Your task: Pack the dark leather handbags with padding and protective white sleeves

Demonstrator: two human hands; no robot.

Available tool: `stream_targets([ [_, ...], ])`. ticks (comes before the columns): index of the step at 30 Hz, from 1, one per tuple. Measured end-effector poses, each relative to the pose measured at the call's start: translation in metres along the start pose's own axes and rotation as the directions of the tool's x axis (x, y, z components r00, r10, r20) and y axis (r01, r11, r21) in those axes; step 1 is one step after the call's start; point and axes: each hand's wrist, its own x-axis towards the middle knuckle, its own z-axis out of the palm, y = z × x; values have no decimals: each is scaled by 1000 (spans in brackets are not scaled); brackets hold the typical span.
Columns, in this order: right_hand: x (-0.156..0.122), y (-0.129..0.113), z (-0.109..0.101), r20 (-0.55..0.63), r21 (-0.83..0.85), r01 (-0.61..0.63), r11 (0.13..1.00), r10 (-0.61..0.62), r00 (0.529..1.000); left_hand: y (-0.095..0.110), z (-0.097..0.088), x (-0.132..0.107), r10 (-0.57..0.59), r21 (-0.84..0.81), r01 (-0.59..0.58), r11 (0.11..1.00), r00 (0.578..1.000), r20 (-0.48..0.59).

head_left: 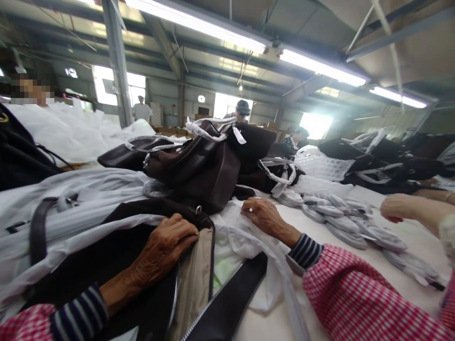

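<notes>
A dark brown bag point(142, 265) lies in front of me with its zipper open, showing a beige lining point(197, 265). My left hand point(165, 244) rests over the bag's top edge, fingers curled and closed on it near a metal ring point(198, 209). My right hand point(265, 218) is at a crumpled sheet of thin white wrapping point(236, 227) just right of the bag, its fingers bent and closed on it; the fingertips are partly hidden. A dark strap point(245, 289) lies across the front, beside a long strip of white wrapping point(280, 270).
Dark bags with white-wrapped handles point(209, 166) are heaped ahead. Grey-white wrapped straps point(344, 215) lie in a pile on the pale table point(263, 324). A co-worker's hand point(396, 208) reaches in from the right. Other people stand farther back.
</notes>
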Motion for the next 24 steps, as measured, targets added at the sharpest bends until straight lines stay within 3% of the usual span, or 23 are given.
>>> stream_targets([
  [3, -20, 5, -14, -68, 131, -26, 991, 35, 997, -1, 1, -1, -9, -1, 9, 1000, 1000, 8],
  [6, -45, 14, -27, -107, 369, -77, 926, 125, 986, -2, 1, 0, -12, -6, 12, 1000, 1000, 8],
  [11, -73, 42, -38, -29, 601, -204, 773, 276, 961, -2, 2, 0, -12, -20, 12, 1000, 1000, -9],
  [15, -75, 49, -42, -100, 419, -227, 879, 293, 951, -3, 3, -1, -20, -16, 20, 1000, 1000, -10],
  [19, -59, 22, -45, -248, 153, -113, 982, 149, 957, -1, 3, 1, -42, 8, 42, 999, 999, -3],
  [21, -45, 4, -43, -206, 16, -36, 999, 39, 978, -1, 2, 3, -48, 19, 48, 999, 999, 1],
  [24, -23, -18, -30, -18, -113, 10, 994, -13, 1000, -6, 4, -3, -40, 22, 41, 999, 999, -4],
])
